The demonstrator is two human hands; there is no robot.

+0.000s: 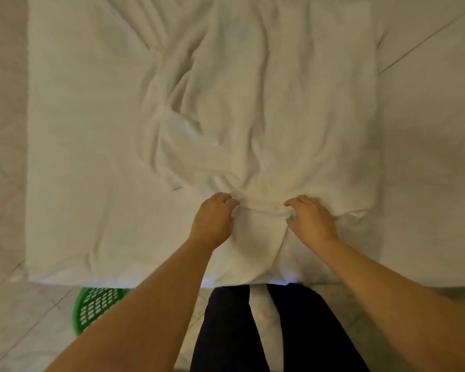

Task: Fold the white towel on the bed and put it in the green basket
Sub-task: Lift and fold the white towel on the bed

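Note:
A white towel (274, 108) lies crumpled lengthwise on the white bed (78, 130), stretching away from me. Its near edge is bunched between my hands. My left hand (214, 220) curls its fingers into the towel's near edge on the left. My right hand (309, 220) pinches the same edge on the right, with cloth gathered under the fingertips. The green basket (94, 307) stands on the floor at the lower left, partly hidden behind my left forearm and the bed's edge.
The bed's near edge (145, 283) runs across the frame just in front of my dark trouser legs (226, 331). Pale tiled floor (16, 318) shows around the bed and under the basket.

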